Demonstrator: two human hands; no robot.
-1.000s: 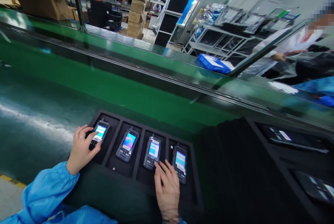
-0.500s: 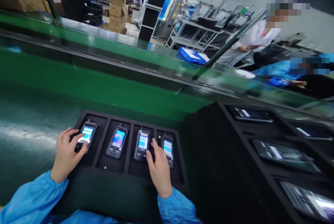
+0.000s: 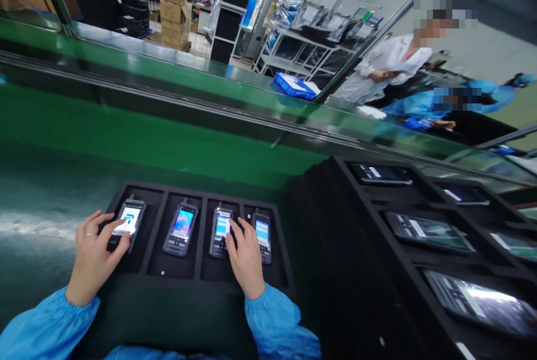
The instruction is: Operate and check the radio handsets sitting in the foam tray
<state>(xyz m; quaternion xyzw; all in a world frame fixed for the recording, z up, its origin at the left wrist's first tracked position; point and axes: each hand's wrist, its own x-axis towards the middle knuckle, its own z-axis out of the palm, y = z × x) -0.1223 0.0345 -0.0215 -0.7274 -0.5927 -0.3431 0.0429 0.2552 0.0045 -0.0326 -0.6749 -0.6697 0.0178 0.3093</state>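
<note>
A black foam tray (image 3: 174,277) holds a row of rugged handheld phones with stub antennas and keys, all with lit screens. At the leftmost phone (image 3: 129,220), which displays a blue mark on white, my left hand (image 3: 95,251) has its fingers apart and the index fingertip at the screen. The second phone (image 3: 181,228) has a colourful screen and no hand on it. My right hand (image 3: 246,256) hovers over the third phone (image 3: 220,231), fingers loosely spread, index tip at its screen. That hand partly hides the rightmost phone (image 3: 263,234).
To the right rises a stack of black foam trays (image 3: 319,226), with more handheld devices (image 3: 428,231) in the top one. Beyond the green bench's rail (image 3: 176,94) lie a blue bin (image 3: 293,87) and stacked cartons (image 3: 173,13). Two people (image 3: 398,61) are at the upper right.
The leftmost phone's screen has switched from a blue-and-white page to a blue mark on white. My right index finger has come onto the third phone's screen. The camera view has shifted slightly.
</note>
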